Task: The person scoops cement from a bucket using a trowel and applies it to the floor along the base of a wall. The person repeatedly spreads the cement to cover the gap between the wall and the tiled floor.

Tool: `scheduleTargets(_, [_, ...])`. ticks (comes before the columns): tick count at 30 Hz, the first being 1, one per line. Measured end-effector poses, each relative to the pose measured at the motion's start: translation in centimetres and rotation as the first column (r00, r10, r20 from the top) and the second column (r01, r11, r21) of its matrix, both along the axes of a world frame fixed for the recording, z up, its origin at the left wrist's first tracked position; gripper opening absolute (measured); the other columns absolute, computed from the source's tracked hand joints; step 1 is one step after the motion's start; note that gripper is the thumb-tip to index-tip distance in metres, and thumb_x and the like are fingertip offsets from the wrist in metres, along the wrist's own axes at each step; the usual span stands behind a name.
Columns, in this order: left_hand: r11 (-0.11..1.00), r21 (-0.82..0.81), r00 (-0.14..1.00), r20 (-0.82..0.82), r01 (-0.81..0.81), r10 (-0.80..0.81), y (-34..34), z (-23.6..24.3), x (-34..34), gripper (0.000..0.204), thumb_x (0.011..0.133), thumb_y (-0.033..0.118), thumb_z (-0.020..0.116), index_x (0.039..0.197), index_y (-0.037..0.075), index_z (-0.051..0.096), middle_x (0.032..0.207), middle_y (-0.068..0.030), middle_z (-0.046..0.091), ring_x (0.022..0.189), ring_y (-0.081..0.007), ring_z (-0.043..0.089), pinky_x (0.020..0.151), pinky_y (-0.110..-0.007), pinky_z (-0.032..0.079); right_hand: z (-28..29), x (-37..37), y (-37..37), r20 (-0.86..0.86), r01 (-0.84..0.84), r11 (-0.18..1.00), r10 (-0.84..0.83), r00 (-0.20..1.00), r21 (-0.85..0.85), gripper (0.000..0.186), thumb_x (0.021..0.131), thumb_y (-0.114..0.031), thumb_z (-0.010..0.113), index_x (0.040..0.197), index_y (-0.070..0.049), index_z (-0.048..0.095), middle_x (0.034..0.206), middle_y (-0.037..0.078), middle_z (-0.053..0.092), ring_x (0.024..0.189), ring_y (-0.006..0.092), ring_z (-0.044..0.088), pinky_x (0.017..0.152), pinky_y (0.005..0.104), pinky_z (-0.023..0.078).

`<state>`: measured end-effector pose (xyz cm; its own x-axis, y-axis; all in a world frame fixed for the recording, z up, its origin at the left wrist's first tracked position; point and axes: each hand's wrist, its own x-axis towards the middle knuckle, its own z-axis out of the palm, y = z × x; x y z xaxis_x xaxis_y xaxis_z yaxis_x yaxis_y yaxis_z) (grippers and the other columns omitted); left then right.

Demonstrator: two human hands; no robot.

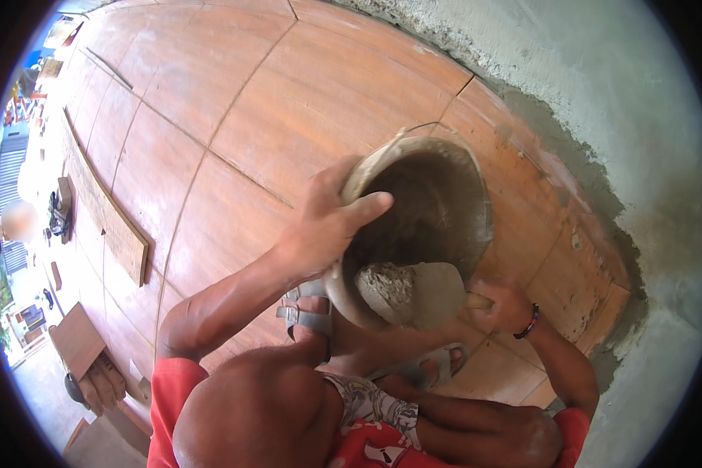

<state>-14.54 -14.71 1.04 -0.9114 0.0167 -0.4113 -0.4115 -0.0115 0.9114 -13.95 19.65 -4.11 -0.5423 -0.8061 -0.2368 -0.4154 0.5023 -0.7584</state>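
Smooth orange tiles (351, 86), round bucket (483, 210), lumpy mortar (386, 288) on trowel (443, 295)

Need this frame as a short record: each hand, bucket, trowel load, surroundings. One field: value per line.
left_hand: grips the bucket's rim, thumb inside
left_hand_point: left hand
right_hand: right hand holds the trowel by its handle
bucket: bucket, mouth facing the camera
trowel_load: grey clump of mortar on the blade, at the bucket's near side
floor: reddish-brown tiles
right_side: grey wall
left_side: wooden plank on the tiles
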Motion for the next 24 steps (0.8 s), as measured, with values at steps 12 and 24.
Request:
scheduleTargets(12, [0.865, 0.302, 0.915, 0.18, -0.4, 0.361, -5.1, -5.1, 9.1, 0.053, 0.09, 0.012, 0.064, 0.137, -0.005, 0.046, 0.124, -0.0166, 0.062, 0.111, -0.0221, 0.061, 0.095, -0.035, 0.05, -1.2, -6.1, 1.9, -0.133, 0.514, 0.858, -0.512, 0.848, -0.026, 0.033, 0.078, -0.016, 0.079, 0.103, -0.001, 0.063, 0.086, 0.016, 0.065, 0.078, 0.0319, 0.066, 0.071, 0.0373, 0.052])
scheduleTargets(24, [0.85, 0.304, 0.901, 0.21, -0.43, 0.38, -4.9, -4.5, 9.1, 0.052, 0.089, 0.01, 0.064, 0.136, -0.006, 0.047, 0.122, -0.0168, 0.063, 0.109, -0.023, 0.063, 0.095, -0.035, 0.051, -2.8, -10.4, -1.2, 0.028, 0.47, 0.879, -0.47, 0.882, -0.079, 0.027, 0.084, -0.015, 0.075, 0.105, -0.002, 0.063, 0.09, 0.01, 0.064, 0.08, 0.0195, 0.061, 0.078, 0.0325, 0.05])
